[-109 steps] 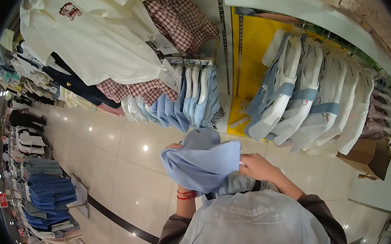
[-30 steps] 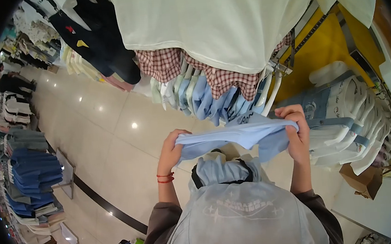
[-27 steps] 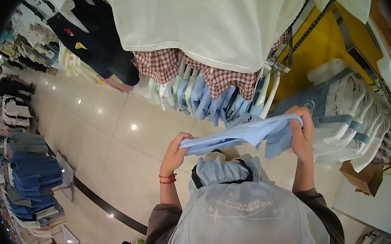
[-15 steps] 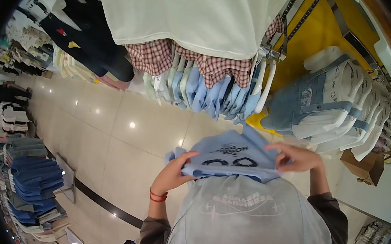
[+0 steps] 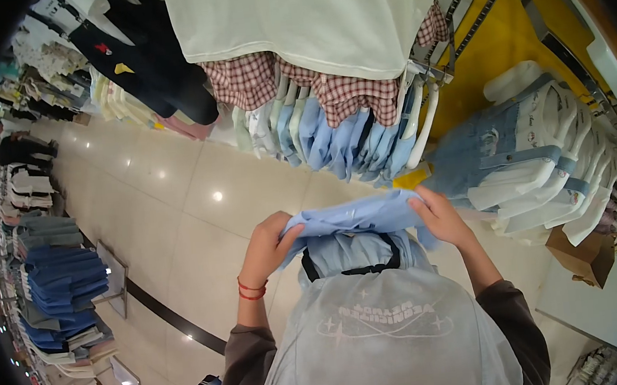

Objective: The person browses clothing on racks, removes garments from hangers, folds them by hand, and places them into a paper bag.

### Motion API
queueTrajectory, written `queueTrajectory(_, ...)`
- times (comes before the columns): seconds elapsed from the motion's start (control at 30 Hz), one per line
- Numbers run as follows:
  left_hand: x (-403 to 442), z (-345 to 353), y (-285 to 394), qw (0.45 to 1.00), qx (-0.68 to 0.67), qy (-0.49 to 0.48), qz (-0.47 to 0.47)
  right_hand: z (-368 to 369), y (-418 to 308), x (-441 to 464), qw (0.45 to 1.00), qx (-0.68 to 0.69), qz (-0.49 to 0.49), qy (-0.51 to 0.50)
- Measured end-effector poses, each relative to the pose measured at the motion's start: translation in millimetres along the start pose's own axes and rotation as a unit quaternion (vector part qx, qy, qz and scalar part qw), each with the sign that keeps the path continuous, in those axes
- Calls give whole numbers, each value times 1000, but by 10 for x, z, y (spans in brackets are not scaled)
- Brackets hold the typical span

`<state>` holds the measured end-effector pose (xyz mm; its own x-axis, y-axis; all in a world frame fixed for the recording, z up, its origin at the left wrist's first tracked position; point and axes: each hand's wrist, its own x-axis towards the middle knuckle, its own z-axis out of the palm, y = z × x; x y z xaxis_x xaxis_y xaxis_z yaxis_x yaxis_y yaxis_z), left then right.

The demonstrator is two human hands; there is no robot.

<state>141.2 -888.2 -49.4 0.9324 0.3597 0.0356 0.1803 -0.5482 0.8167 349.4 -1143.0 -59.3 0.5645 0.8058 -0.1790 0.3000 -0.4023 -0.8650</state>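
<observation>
A light blue garment (image 5: 355,216), folded into a band, is stretched level in front of my chest. At its left end my left hand (image 5: 266,250), with a red cord bracelet at the wrist, pinches the cloth between thumb and fingers. My right hand (image 5: 441,217) grips the opposite end, its thumb along the top. Below the band hangs gathered light blue cloth (image 5: 351,253) with black trim; whether it belongs to the same garment I cannot tell. Just under that is the grey printed top (image 5: 381,334) that I wear over dark sleeves.
Ahead, a rack holds blue shirts (image 5: 333,142) on hangers below a large white top (image 5: 299,15) and checked clothes. Denim and white outfits (image 5: 520,150) hang at right, above a brown cardboard box (image 5: 580,255). Blue clothes (image 5: 61,283) line the left, beyond the tiled floor (image 5: 171,228).
The dark lettering on the blue garment has gone out of sight as the cloth was folded and pulled straight. My right hand has closed on its end. Black trim now shows below.
</observation>
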Motion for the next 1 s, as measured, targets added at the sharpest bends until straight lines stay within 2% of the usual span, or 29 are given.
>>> queueTrajectory(0.13, -52, -102, 425, 994, -37, 82, -65, -105, -392, -76, 988, 58, -75, 122)
queueTrajectory(0.2, -89, -92, 436, 988, -46, 129, -74, -179, -453, -79, 992, 32, -104, 70)
queueTrajectory(0.23, -92, -72, 424, 989, -32, 118, -77, -208, -472, -76, 992, 18, -118, 44)
queueTrajectory(0.33, -88, -24, 397, 991, -22, 104, -80, -247, -535, -39, 965, -134, -157, -164)
queueTrajectory(0.37, -114, -24, 411, 990, -37, 109, -78, -223, -504, -29, 963, -138, -178, -146)
queueTrajectory(0.47, -192, -121, 537, 985, -50, 138, -92, -332, -694, -70, 992, -37, -99, -66)
queueTrajectory(0.57, -171, -156, 603, 984, -30, 152, -92, -337, -735, 15, 989, -70, -124, 43)
queueTrajectory(0.67, -31, -63, 449, 984, -1, 148, -99, -203, -576, 364, 963, -136, -160, 170)
queueTrajectory(0.8, 266, 214, 8, 975, -32, 176, -131, -30, -204, 772, 977, -93, -79, 176)
queueTrajectory(0.87, 293, 246, -123, 976, -42, 211, -37, -28, -126, 820, 986, -45, -66, 143)
queueTrajectory(0.9, 282, 243, -148, 973, -47, 227, 9, -56, -161, 777, 987, 21, -81, 133)
queueTrajectory(1.0, 101, 28, 45, 980, -123, 156, -9, -250, -203, 587, 982, 63, -165, 64)
